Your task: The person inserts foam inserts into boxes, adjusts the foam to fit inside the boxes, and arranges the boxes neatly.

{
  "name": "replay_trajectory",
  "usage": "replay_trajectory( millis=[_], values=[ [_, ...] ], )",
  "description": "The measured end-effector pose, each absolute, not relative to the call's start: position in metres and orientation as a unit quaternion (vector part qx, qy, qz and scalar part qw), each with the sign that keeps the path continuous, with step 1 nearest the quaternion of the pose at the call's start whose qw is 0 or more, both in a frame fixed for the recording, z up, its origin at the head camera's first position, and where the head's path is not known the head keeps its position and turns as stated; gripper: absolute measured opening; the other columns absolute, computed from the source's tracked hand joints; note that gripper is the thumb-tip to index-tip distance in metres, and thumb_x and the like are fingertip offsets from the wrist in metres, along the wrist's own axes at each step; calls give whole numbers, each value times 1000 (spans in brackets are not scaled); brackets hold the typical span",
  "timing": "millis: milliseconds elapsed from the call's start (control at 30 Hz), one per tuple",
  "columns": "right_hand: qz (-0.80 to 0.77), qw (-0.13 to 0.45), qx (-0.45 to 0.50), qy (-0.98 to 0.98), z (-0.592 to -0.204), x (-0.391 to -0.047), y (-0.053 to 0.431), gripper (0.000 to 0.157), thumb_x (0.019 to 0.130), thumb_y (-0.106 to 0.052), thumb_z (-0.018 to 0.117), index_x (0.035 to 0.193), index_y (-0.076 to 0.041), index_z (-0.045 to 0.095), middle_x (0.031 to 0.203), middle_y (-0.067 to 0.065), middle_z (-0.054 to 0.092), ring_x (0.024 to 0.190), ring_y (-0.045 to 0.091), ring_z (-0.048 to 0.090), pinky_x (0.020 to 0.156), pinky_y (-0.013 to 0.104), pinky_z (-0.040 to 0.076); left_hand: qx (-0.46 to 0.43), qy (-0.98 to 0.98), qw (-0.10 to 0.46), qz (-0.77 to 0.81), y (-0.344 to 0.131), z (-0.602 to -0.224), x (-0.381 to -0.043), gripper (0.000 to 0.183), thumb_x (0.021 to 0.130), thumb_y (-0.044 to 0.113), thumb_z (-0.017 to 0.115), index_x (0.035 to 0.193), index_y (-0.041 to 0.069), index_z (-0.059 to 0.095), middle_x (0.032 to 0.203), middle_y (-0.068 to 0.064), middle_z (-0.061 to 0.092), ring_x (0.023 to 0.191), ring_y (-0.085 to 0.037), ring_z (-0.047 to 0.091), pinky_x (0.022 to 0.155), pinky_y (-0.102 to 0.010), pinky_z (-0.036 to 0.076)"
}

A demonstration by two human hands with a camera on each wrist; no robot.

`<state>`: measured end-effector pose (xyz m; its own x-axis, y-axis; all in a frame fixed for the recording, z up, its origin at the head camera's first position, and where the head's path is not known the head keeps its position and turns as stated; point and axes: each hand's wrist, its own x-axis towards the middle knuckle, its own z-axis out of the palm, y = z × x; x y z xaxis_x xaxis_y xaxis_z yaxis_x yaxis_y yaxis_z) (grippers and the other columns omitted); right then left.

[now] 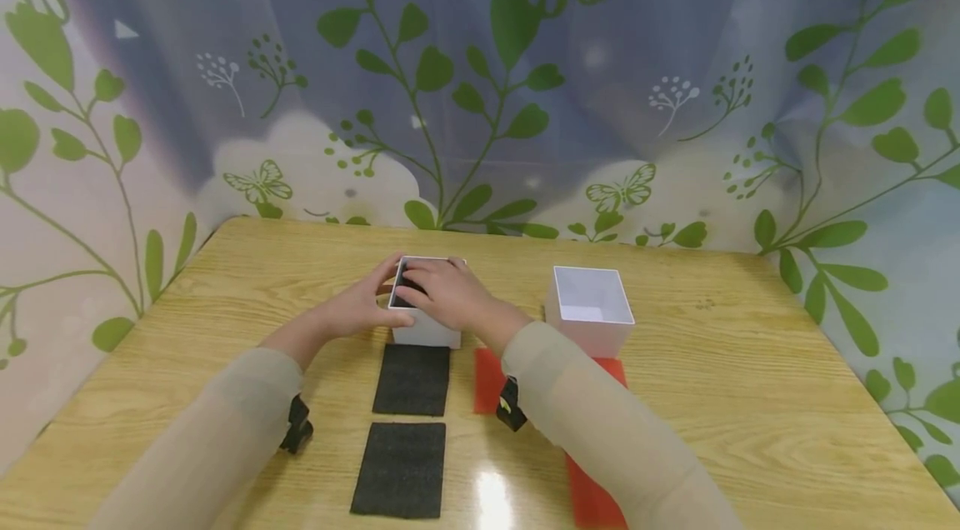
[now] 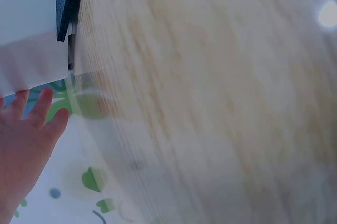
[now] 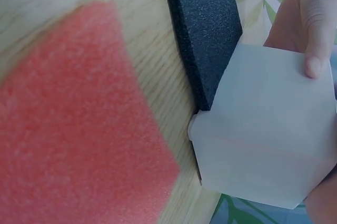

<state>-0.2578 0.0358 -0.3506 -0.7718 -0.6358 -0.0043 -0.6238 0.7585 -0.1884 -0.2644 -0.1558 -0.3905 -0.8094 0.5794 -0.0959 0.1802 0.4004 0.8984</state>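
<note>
My left hand [image 1: 352,307] grips the left white box [image 1: 426,333]; its thumb lies on the front face, with fingers along the left side and rim. My right hand [image 1: 450,295] reaches over the same box from the right, fingers extended into its opening against a black foam square [image 1: 406,297] inside. The right hand hides part of that opening. In the right wrist view, the left thumb shows on the box [image 3: 263,139]. Directly before the box lie two black foam squares [image 1: 412,380] [image 1: 400,470], one behind the other.
A second white box [image 1: 591,337] stands open-topped to the right. Red foam squares [image 1: 489,381] lie in front of it, partly hidden by the right sleeve [image 1: 600,422]. The wooden table [image 1: 750,397] ends at a leaf-patterned curtain [image 1: 465,80].
</note>
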Motion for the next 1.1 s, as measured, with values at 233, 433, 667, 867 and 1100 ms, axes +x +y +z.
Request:
replay_trajectory(
  millis=[233,433,667,867,1100],
  values=[
    [-134,6,-335,933,-357,-255,49,57,96,-50,40,142,-15,41,148,5,33,135,23,28,109,47,19,228,823,193,483,-155,-391,-265,105,84,31,70,149,20,-11,154,-18,1,136,-43,14,99,-56,33],
    [-192,-21,-310,931,-365,-251,68,74,88,-55,53,146,-15,31,153,6,19,139,24,18,110,44,16,217,834,184,472,-156,-391,-264,107,81,35,72,150,21,-9,154,-18,1,136,-44,14,100,-59,29],
    [-301,43,-258,917,-374,-249,81,102,79,-56,65,151,-14,6,156,4,-3,141,23,3,110,45,15,218,837,175,470,-156,-393,-265,109,80,35,74,150,20,-7,153,-20,4,135,-45,16,102,-59,26],
    [-402,107,-213,884,-386,-252,86,117,74,-48,75,150,-14,-8,156,6,-2,140,20,8,110,41,17,212,832,182,479,-154,-395,-265,109,80,34,75,150,21,-8,154,-18,3,135,-44,15,102,-58,27],
    [-447,110,-189,868,-394,-257,85,118,69,-43,80,150,-15,-1,152,7,18,136,19,22,107,42,24,210,846,179,456,-156,-392,-264,110,79,37,74,150,21,-9,154,-16,-1,137,-42,14,102,-57,26]
  ],
)
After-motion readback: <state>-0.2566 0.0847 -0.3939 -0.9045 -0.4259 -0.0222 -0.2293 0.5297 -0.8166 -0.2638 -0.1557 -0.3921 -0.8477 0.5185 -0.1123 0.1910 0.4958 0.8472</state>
